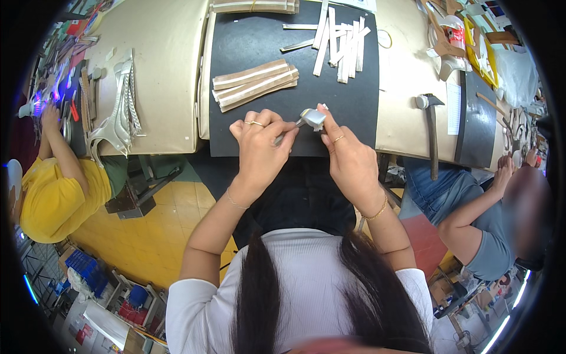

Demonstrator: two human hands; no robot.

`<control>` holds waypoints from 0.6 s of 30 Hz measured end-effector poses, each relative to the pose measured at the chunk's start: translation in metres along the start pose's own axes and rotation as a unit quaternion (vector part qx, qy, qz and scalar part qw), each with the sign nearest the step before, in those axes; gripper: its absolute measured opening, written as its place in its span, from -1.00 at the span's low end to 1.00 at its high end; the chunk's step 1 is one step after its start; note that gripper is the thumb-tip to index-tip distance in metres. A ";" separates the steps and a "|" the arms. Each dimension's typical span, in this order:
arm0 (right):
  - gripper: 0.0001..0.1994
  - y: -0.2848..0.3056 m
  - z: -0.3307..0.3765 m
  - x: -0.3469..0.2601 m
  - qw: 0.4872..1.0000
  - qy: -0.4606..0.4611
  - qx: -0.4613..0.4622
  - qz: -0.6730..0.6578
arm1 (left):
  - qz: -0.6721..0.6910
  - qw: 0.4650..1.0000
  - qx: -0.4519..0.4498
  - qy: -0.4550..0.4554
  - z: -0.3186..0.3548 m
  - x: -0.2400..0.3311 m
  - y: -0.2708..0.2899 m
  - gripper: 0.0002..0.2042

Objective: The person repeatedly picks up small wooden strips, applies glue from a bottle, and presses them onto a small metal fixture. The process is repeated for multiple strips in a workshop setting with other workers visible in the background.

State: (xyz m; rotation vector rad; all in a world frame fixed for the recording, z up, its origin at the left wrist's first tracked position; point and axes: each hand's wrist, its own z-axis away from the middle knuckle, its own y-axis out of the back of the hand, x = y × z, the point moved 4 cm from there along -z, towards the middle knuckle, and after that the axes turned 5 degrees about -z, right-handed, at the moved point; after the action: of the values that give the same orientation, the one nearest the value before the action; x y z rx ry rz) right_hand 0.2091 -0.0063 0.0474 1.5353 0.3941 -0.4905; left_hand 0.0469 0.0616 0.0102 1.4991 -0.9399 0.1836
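Note:
Over the near edge of a black work mat (330, 97), both my hands meet at a small silvery-grey piece (313, 118) with ragged whitish bits on its edges. My right hand (355, 162) pinches this piece between thumb and forefinger. The fingers of my left hand (261, 144) are closed around a thin grey strip or tool, whose tip touches the silvery piece; its exact kind is hidden by the fingers. Just beyond my left hand lies a stack of brown strips (256, 84), each with a white band. Loose narrow white strips (346, 50) lie crisscrossed farther back on the right.
Another bundle of brown strips (256, 6) lies at the far edge. A hammer (434, 133) rests on the right table, its handle past the edge. White strap-like pieces (121, 106) lie on the left table. Co-workers sit at left, in a yellow shirt (59, 203), and at right.

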 end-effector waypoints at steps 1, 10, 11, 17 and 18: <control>-0.43 0.003 -0.001 0.001 1.000 0.005 0.023 -0.002 | -0.005 1.000 0.003 0.001 -0.002 0.002 -0.002 -0.91; -0.45 0.006 -0.012 0.013 0.999 -0.031 0.000 0.034 | -0.033 0.999 0.027 0.001 -0.022 0.014 -0.019 -0.95; -0.46 0.008 -0.013 0.014 0.999 -0.029 0.001 0.036 | -0.040 0.999 0.028 -0.002 -0.022 0.014 -0.019 -0.95; -0.47 0.023 -0.014 0.012 0.999 -0.016 0.039 0.006 | -0.030 0.999 0.019 0.003 -0.023 0.014 -0.018 -0.96; -0.46 0.026 -0.012 0.008 0.996 0.002 0.077 -0.036 | -0.032 0.999 0.022 0.003 -0.023 0.014 -0.018 -0.96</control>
State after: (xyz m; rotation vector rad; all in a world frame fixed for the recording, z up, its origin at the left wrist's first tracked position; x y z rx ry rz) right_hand 0.2304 0.0045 0.0652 1.6763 0.4238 -0.5853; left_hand 0.0772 0.0734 0.0095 1.5662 -0.8881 0.1633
